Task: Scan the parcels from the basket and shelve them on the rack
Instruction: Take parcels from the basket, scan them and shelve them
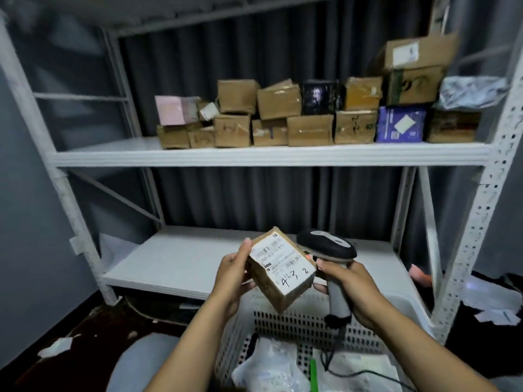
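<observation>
Your left hand grips the parcel, with the thumb along its far left edge and the fingers curled underneath. Your right hand is wrapped around the scanner handle. The scanner's head points left at the parcel, almost touching it, and there is a red glow at the label's right edge.

You hold the parcel above the basket, in front of the rack. It is tilted, with the labelled face turned up toward you and one corner pointing down. Its long axis slants from the far end down toward you.
</observation>
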`<state>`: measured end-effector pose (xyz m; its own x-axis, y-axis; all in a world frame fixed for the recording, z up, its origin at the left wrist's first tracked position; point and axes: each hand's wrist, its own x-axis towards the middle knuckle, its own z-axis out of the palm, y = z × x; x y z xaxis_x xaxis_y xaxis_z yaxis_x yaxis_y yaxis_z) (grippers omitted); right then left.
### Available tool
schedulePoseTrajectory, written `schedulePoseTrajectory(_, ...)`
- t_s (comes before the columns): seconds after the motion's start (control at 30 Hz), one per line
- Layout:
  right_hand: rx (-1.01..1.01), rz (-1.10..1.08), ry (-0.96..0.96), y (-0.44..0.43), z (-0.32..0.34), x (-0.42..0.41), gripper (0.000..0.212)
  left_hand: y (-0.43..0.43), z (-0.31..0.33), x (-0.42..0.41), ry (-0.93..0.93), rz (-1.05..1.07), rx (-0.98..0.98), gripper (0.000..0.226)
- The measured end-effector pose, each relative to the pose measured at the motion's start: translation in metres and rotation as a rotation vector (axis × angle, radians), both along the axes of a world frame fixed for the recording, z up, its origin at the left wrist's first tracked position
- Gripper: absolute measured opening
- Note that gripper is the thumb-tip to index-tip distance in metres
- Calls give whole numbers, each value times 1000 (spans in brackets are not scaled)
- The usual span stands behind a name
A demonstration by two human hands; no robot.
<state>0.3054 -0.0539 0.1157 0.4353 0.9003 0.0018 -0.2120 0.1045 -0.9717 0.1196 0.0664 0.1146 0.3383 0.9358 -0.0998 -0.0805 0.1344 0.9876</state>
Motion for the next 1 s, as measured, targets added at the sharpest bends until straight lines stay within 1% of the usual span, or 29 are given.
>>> schedulePoseTrajectory(0.1, 68, 28, -31, 18, 39, -23, 23, 9, 44, -13, -24, 68, 55, 51)
schedulePoseTrajectory(0.2, 116, 9, -7, 39, 74, -42, 17, 23, 82, -20, -71, 128, 99, 62)
schedulePoseTrajectory(0.23, 126, 3, 7, 47, 86, -49, 17, 29, 90, -22, -88, 125, 100, 62)
schedulePoseTrajectory(0.27, 139, 2, 20, 56, 98, -55, 17, 32, 101, -24, -97, 111, 118, 55)
schedulePoseTrajectory(0.33, 168, 2, 37, 71, 120, -66, 15, 36, 117, -26, -79, 15, 173, 32)
schedulePoseTrajectory(0.37, 189, 4, 36, 80, 132, -71, 14, 40, 126, -28, -73, -29, 185, 29)
schedulePoseTrajectory(0.43, 229, 6, 28, 97, 154, -78, 17, 49, 143, -33, -72, -69, 183, 31)
schedulePoseTrajectory(0.5, 244, 9, 4, 111, 174, -81, 23, 63, 160, -39, -89, -84, 139, 29)
schedulePoseTrajectory(0.6, 262, 27, 0, 137, 200, -83, 19, 90, 185, -45, -120, -85, 114, 31)
schedulePoseTrajectory(0.8, 240, 53, -125, 191, 233, -66, 17, 155, 231, -47, -175, 174, 100, 42)
schedulePoseTrajectory(0.93, 248, 63, -199, 225, 246, -48, 21, 205, 250, -40, -182, 323, 192, 34)
schedulePoseTrajectory(1.0, 230, 72, -237, 240, 250, -40, 21, 227, 257, -35, -204, 393, 208, 37)
